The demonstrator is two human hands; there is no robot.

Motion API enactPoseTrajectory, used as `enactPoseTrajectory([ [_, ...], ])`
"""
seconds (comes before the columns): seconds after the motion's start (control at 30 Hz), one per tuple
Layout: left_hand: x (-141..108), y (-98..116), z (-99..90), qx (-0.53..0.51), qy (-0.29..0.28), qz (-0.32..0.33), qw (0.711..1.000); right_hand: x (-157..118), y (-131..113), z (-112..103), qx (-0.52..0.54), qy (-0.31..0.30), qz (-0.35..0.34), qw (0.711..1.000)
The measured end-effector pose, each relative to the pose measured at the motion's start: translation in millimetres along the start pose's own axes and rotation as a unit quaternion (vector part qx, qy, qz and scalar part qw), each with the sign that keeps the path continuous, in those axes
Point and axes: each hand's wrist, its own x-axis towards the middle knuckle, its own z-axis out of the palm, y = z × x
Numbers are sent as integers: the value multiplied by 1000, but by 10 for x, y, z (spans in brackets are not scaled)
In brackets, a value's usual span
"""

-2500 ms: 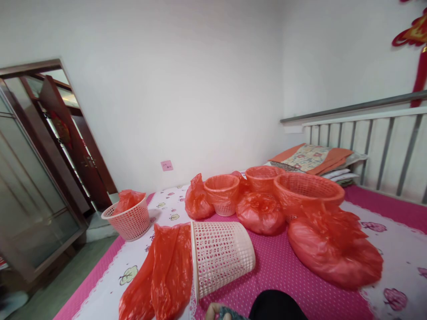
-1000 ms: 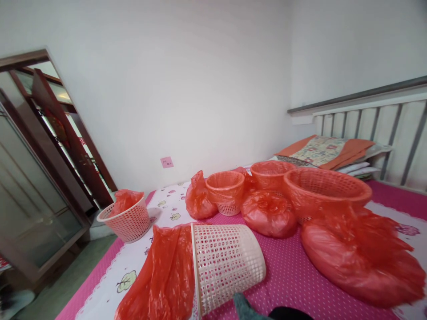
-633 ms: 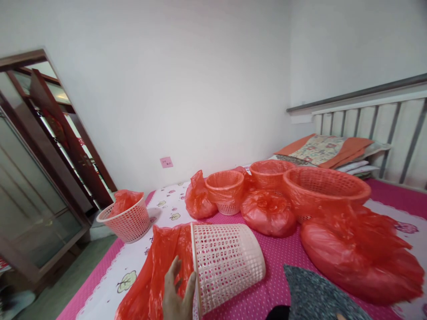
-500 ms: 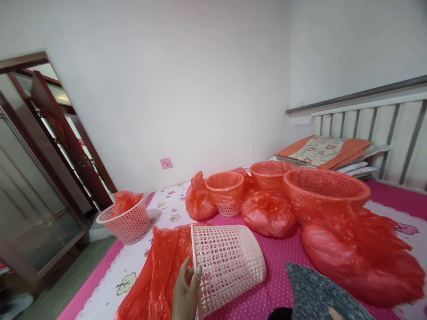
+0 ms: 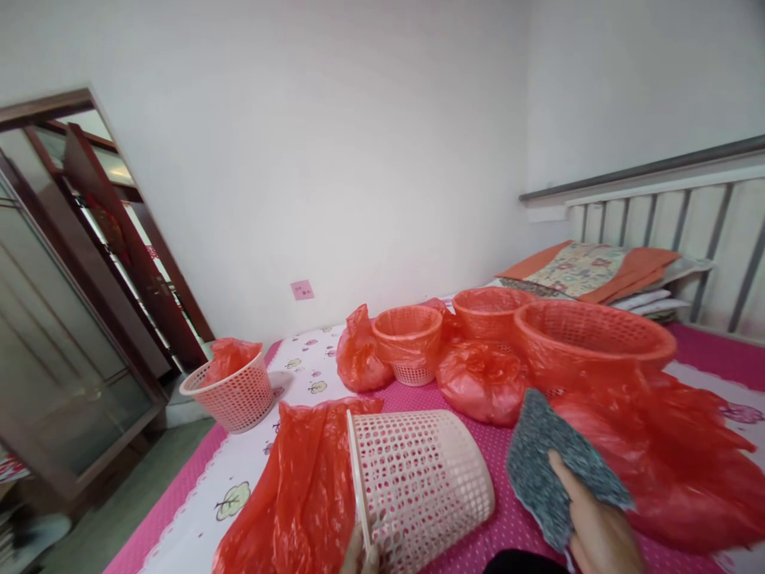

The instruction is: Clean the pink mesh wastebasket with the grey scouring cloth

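A pale pink perforated plastic basket (image 5: 424,478) lies on its side on the bed. At the lower edge of the view, my left hand (image 5: 360,554) grips its rim, mostly cut off by the frame. My right hand (image 5: 598,522) holds a grey fuzzy cloth (image 5: 553,470) between thumb and fingers, to the right of the basket's base and apart from it. A red plastic bag (image 5: 299,486) is spread flat on the left, beside the basket's mouth.
Upright baskets lined with red bags (image 5: 409,339) stand at the back, with stuffed red bags (image 5: 484,383) among them. Another pink basket (image 5: 239,395) holding a red bag is at the bed's left edge. Folded bedding (image 5: 589,271) lies by the radiator (image 5: 675,231).
My right hand has risen into view with the grey cloth, which is now higher. My left hand has slid lower along the rim, and the basket has shifted slightly right in view.
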Motion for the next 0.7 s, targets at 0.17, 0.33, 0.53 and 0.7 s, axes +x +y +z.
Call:
enactPoseTrajectory([
  [0.17,1012,1511,-447,66,125,131,981,41,356,801,4,-127,-59,990],
  [0.33,1509,1949,-801,183,222,330,899,-135,822,1203,-152,-154,-229,949],
  [0.53,829,1227,-381,43,100,147,983,-246,1040,1099,-198,-128,-300,924],
  [0.7,-46,-77,-25,30,8,64,997,-283,1112,1000,-224,-118,-314,915],
])
